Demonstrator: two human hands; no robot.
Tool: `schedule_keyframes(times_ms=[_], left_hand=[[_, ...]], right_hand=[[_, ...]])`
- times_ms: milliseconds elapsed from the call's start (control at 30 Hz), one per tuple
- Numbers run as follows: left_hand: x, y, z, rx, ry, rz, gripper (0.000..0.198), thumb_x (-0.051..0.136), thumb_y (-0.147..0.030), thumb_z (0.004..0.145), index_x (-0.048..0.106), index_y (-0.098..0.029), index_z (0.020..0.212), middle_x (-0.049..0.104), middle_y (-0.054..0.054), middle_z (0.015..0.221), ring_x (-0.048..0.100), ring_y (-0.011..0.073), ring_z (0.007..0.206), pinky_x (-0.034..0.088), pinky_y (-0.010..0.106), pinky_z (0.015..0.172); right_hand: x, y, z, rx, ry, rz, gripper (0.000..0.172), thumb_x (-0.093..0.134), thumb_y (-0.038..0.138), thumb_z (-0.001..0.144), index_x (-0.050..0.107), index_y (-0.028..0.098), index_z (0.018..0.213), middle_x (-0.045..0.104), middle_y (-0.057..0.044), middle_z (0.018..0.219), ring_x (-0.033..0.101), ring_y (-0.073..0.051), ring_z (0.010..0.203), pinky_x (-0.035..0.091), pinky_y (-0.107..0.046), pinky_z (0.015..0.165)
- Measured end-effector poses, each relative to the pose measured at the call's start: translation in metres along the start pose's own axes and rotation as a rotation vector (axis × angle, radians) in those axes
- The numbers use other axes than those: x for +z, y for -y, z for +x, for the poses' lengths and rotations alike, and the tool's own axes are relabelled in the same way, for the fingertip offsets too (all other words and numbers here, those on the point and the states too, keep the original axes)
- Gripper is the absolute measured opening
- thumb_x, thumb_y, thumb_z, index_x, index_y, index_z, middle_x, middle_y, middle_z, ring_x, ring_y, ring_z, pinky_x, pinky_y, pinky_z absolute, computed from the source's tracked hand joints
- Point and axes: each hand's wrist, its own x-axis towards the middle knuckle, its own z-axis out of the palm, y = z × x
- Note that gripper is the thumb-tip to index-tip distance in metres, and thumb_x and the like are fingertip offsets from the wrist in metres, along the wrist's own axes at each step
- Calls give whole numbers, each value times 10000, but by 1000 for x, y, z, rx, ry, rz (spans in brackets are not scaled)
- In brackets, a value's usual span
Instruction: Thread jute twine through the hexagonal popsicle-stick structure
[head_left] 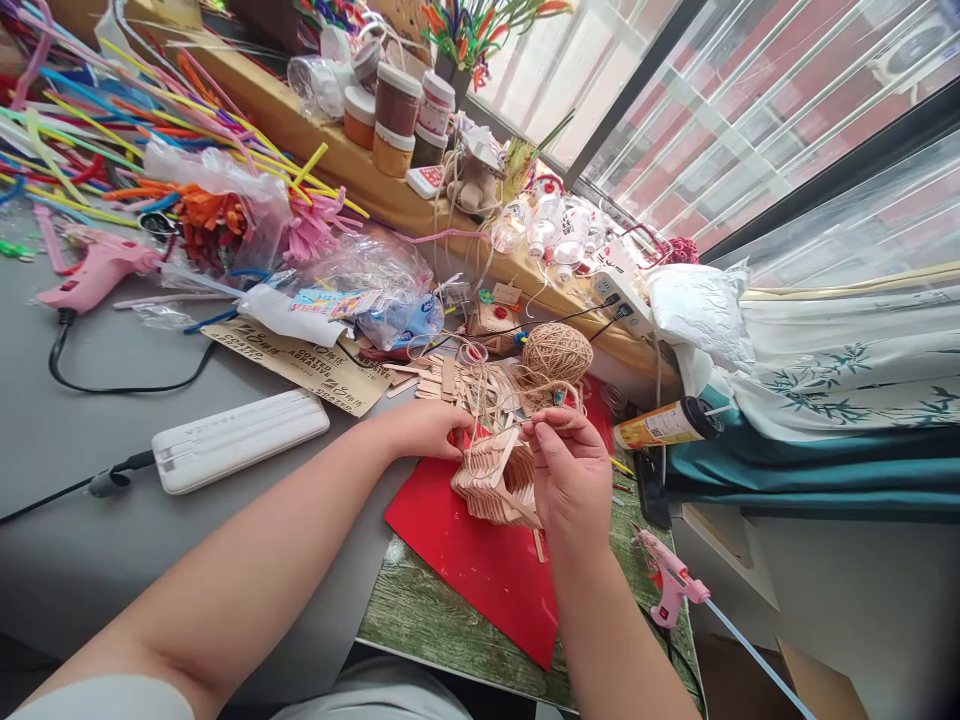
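Observation:
A small structure of stacked wooden craft sticks (pixel 495 478) rests on a red sheet (pixel 465 545). My left hand (pixel 427 428) grips its upper left side, fingers curled. My right hand (pixel 570 470) is closed in a pinch on a strand of jute twine (pixel 551 400) at the structure's top right. The strand runs up to a ball of twine (pixel 556 352) just behind. Loose craft sticks (pixel 442 378) lie behind the structure.
A pink glue gun (pixel 671 580) lies at the right, another pink glue gun (pixel 94 275) at far left. A white power strip (pixel 240 440), a glue tube (pixel 664 425), plastic bags, jars (pixel 396 115) and several coloured pipe cleaners crowd the back. A window is on the right.

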Motion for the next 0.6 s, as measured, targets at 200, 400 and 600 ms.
schedule_keyframes(times_ms=[200, 400, 600], left_hand=[[5, 4, 3, 82, 3, -37, 282, 747, -263, 836, 835, -326, 1097, 813, -28, 1043, 717, 168, 900, 434, 234, 708], [6, 5, 4, 78, 10, -52, 193, 731, -271, 848, 841, -298, 1005, 812, -30, 972, 708, 162, 862, 433, 237, 703], [4, 3, 7, 57, 16, -41, 148, 749, -280, 829, 836, -285, 949, 802, -35, 911, 697, 161, 810, 420, 245, 669]], right_hand=[[-4, 2, -5, 17, 64, 36, 157, 893, 332, 892, 856, 249, 1020, 849, -36, 963, 790, -150, 822, 661, -310, 804], [-3, 6, -6, -65, 92, -28, 209, 790, 420, 986, 853, 261, 1108, 861, -61, 1017, 799, -190, 802, 669, -382, 792], [2, 10, -1, -96, 135, -75, 204, 793, 420, 985, 864, 271, 1104, 841, -44, 970, 760, -170, 780, 646, -355, 782]])
